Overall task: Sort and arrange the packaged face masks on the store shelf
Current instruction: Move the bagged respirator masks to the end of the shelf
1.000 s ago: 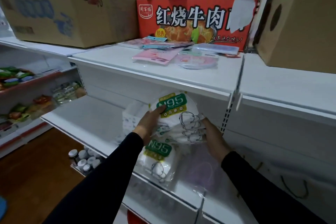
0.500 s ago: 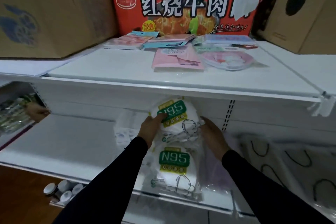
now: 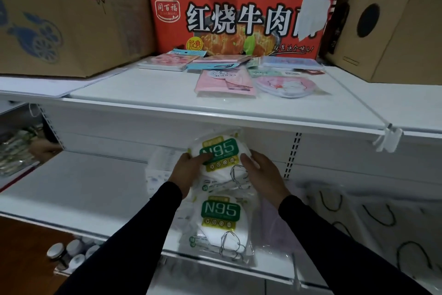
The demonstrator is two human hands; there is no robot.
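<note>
A white N95 mask pack (image 3: 221, 151) with a green label is raised over the middle shelf (image 3: 83, 189). My left hand (image 3: 189, 170) grips its left edge, thumb on the label. My right hand (image 3: 262, 172) holds its right side with curled fingers. A second N95 pack (image 3: 221, 220) lies flat below, near the shelf's front edge. More white packs (image 3: 159, 168) sit behind my left hand. On the upper shelf (image 3: 143, 101) lie a pink mask pack (image 3: 224, 84), a round pink pack (image 3: 287, 85) and several flat packs (image 3: 172, 60).
Behind the upper packs stands a red noodle carton (image 3: 239, 22), with brown cardboard boxes at left (image 3: 67, 12) and right (image 3: 382, 31). Clear bags with black-looped masks (image 3: 382, 223) lie on the right. Small jars (image 3: 67, 251) stand below left. Another person's hand (image 3: 44, 150) shows at far left.
The view has shifted slightly. My right hand has come forward onto the front right of the raised N95 pack, and my left hand has slid further across its label.
</note>
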